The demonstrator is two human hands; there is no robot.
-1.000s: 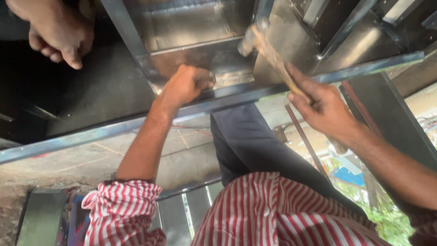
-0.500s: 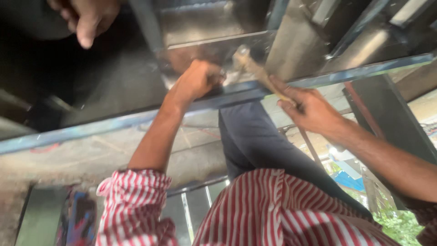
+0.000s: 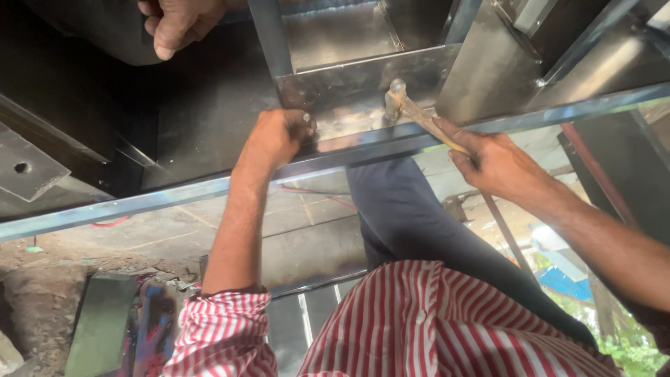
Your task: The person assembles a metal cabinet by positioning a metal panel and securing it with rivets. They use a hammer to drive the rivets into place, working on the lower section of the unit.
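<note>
The step in hand looks like hammering at a shiny sheet-metal panel point(image 3: 349, 91) of a steel frame. The right hand point(image 3: 499, 164) is clenched around a wooden-handled hammer point(image 3: 419, 115) — its head rests on the panel. The left hand point(image 3: 276, 136) is closed on something small at the panel's lower edge, on the frame's front rail point(image 3: 174, 195). Another person's hand point(image 3: 178, 21) hangs above. The next blow calls for aim clear of the left hand.

Shirt point(image 3: 433, 328): red-and-white vertical stripes. Trousers point(image 3: 412, 216): dark navy. Steel frame point(image 3: 363, 87): silvery grey. Hammer handle point(image 3: 429, 124): pale brown wood.
</note>
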